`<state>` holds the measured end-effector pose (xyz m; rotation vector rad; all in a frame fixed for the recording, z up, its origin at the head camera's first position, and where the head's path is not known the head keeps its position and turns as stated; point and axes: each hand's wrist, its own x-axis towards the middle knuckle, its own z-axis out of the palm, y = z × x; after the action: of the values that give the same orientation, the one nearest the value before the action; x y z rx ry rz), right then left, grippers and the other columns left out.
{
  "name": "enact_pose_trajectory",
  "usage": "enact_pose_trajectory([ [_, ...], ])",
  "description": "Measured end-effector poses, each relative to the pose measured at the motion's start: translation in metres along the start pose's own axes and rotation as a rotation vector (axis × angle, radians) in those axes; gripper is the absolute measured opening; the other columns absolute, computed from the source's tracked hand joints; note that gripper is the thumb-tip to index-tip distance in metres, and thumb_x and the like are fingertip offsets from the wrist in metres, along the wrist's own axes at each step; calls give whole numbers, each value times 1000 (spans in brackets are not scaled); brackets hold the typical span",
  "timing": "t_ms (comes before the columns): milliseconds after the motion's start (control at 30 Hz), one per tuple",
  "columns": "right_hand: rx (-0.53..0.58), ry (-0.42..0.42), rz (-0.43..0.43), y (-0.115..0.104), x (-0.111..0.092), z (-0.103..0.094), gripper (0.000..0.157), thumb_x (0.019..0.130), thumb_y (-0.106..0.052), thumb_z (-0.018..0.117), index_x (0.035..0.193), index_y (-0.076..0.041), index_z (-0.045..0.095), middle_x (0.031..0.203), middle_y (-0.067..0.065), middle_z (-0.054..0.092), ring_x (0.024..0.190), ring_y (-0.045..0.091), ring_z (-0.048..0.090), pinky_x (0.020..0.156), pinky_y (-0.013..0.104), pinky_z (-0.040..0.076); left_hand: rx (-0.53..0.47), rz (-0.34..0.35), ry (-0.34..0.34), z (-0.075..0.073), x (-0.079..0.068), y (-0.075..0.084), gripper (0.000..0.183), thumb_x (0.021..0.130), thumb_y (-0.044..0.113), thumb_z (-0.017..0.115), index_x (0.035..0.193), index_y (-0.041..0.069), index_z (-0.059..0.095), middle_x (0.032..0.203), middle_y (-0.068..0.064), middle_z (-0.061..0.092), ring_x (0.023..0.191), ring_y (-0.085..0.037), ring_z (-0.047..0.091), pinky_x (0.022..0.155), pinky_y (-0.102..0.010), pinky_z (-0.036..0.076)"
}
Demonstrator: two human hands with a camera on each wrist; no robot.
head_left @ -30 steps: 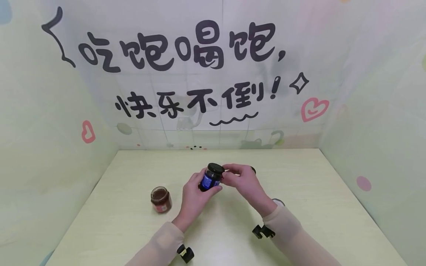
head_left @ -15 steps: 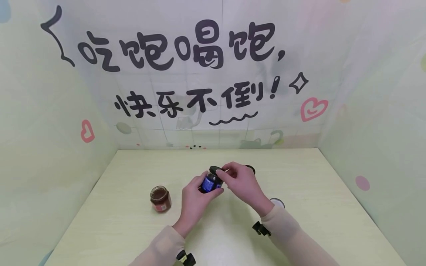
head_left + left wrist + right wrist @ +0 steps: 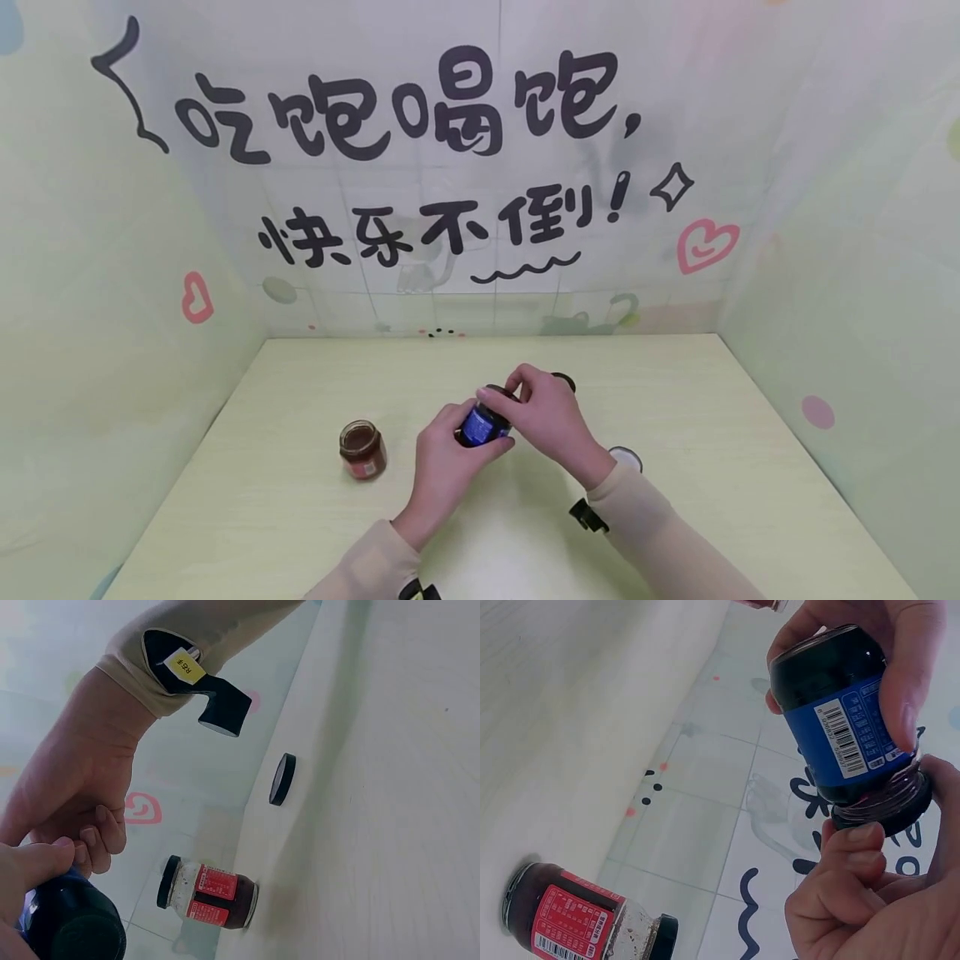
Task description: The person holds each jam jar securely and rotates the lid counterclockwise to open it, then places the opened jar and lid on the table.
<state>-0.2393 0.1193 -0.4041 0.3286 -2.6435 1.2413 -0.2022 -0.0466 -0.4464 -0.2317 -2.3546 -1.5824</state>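
Note:
My left hand [image 3: 442,457] grips a jar with a blue label [image 3: 478,427] near the middle of the table, tilted to the right. Its contents look dark. Thumb and fingers of my right hand [image 3: 553,417] pinch the black lid [image 3: 909,808] at the jar's mouth. In the right wrist view, glass threads show between the lid and the blue label. From the head, my right hand covers much of the lid. To the left of my hands stands an uncovered jar of reddish-brown contents [image 3: 363,450].
Behind my right hand stands a red-labelled jar with a black lid [image 3: 214,895], mostly hidden in the head view. A loose lid [image 3: 626,457] lies on the table [image 3: 285,517] by my right wrist, pale inside up. Printed cloth walls enclose the back and sides.
My right hand's thumb and fingers have moved from the lid's right side to over and around it. The blue-labelled jar has shifted slightly right and toward me with my left hand.

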Motion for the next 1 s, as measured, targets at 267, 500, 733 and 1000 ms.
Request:
enact_pose_trajectory([
  [267, 44, -15, -6, 1, -2, 0, 44, 82, -65, 72, 82, -23, 60, 59, -1, 47, 51, 16, 44, 48, 34, 38, -23, -1, -18, -1, -5, 4, 56, 68, 39, 94, 119, 31, 72, 97, 10, 65, 85, -12, 62, 69, -30, 55],
  [500, 167, -26, -27, 5, -3, 2, 36, 83, -55, 77, 83, -22, 62, 58, -3, 40, 51, 15, 39, 49, 31, 36, 14, 33, -11, -3, -8, 6, 55, 68, 38, 94, 117, 27, 74, 93, 12, 66, 80, -11, 63, 65, -28, 54],
  [733, 240, -31, -58, 6, -4, 5, 34, 83, -51, 79, 82, -21, 62, 60, -2, 38, 53, 14, 37, 51, 29, 34, 10, 40, -4, -6, -10, 9, 55, 67, 35, 95, 117, 25, 75, 92, 12, 66, 79, -11, 63, 63, -28, 54],
  [1000, 320, -30, -58, 8, -7, 7, 31, 84, -43, 81, 82, -18, 62, 61, 0, 36, 53, 14, 36, 52, 27, 33, 3, 29, -11, -9, -12, 11, 60, 67, 36, 94, 119, 16, 74, 92, 10, 68, 76, -11, 63, 61, -28, 55],
])
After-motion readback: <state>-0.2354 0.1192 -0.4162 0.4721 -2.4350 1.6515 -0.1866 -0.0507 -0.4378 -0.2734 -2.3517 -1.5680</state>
